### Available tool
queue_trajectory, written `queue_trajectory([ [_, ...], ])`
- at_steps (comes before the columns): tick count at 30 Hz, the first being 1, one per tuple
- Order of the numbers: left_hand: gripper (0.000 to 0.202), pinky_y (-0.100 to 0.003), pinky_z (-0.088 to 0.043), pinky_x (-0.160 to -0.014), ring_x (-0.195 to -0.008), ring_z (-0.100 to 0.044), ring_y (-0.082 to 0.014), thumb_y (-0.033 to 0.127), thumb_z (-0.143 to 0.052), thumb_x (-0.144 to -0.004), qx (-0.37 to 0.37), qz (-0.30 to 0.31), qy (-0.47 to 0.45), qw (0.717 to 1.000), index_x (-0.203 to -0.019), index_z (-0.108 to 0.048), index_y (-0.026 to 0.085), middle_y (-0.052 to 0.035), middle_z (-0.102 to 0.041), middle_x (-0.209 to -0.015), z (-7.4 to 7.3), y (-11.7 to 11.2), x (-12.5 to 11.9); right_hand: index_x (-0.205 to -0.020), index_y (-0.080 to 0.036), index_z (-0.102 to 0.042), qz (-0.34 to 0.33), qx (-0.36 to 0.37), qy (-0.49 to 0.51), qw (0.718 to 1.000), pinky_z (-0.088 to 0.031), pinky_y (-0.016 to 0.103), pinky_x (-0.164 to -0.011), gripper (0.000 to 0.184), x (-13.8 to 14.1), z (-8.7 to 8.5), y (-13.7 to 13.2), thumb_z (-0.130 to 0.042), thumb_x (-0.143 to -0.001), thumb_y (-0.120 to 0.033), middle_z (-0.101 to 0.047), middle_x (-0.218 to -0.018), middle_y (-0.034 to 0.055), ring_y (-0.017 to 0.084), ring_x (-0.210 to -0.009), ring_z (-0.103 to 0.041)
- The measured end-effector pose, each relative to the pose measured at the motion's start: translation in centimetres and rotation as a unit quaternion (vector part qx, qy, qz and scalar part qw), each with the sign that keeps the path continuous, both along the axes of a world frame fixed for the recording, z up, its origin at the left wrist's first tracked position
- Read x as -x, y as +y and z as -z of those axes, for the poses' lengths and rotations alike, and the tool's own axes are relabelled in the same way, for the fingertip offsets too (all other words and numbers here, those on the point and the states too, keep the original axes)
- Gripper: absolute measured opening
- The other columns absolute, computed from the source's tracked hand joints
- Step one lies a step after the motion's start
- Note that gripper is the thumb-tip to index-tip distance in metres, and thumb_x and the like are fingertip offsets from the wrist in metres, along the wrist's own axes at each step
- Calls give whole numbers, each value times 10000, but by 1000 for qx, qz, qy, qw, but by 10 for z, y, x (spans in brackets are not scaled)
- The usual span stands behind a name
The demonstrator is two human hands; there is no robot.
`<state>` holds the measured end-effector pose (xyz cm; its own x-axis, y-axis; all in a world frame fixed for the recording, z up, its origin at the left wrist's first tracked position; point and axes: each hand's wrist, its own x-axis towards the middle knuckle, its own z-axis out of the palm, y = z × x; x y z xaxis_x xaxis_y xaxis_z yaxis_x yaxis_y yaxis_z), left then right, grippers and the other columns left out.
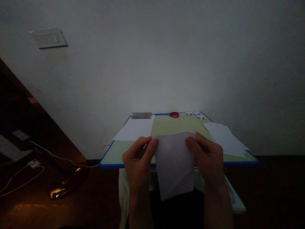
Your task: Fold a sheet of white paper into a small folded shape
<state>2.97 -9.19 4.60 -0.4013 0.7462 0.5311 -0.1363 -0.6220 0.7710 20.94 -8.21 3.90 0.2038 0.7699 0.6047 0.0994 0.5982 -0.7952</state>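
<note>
From the thin white four-sided paper (175, 159) held up at the desk's (175, 125) near edge, a flat white rectangular sheet (135, 128) lies at ten o'clock. The left hand (138, 157), at nine, pinches one upper corner, thumb against fingers. Red-handled scissors (174, 114) rest at twelve, small white cut-paper shapes (202, 117) at one. The right hand (207, 157), at three, pinches the other upper corner; overlapping white paper sheets (224, 136) lie at two.

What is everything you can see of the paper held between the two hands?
The paper looks plain, whitish and thin, with a slanting line, perhaps a fold, across its lower right. It hangs down, its upper edge slightly curved, and overlaps the near edge of the table in this view. The left hand pinches its upper left corner, the right hand its upper right.
</note>
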Motion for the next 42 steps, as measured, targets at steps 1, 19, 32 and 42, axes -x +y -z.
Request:
queue_trajectory([
  [1,90,-187,-531,-630,-719,-660,-114,294,-917,-834,-2,-1,1,1000,-809,-855,235,5,-754,-756,0,0,1,-650,-228,-675,-1,0,1,1000,-381,268,-543,404,0,0,0,-778,-942,-488,-540,-671,-20,142,-612,-470],
  [19,89,-186,-549,-594,-671,-679,-119,245,-847,-876,-5,-78,106,991,-789,-836,234,20,-749,-722,-5,-6,-7,-689,-230,-701,19,-26,103,994,-391,251,-536,274,-2,4,7,-843,-882,-362,-569,-650,-48,126,-607,-511],
  [32,98,-164,-531,-613,-676,-671,-89,193,-836,-896,-32,-85,121,989,-820,-828,254,43,-738,-736,-5,-5,-17,-907,-263,-824,165,-102,42,980,-548,294,-717,115,-4,2,10,-779,-970,-349,-796,-851,-6,173,-791,-719],
  [42,118,-171,-537,-644,-697,-669,-89,152,-825,-904,-66,-90,122,986,-837,-823,249,43,-736,-749,-6,-7,-22,-950,-249,-777,198,-94,-11,976,-537,290,-704,194,-7,7,15,-717,-1010,-424,-772,-885,5,182,-791,-705],
])
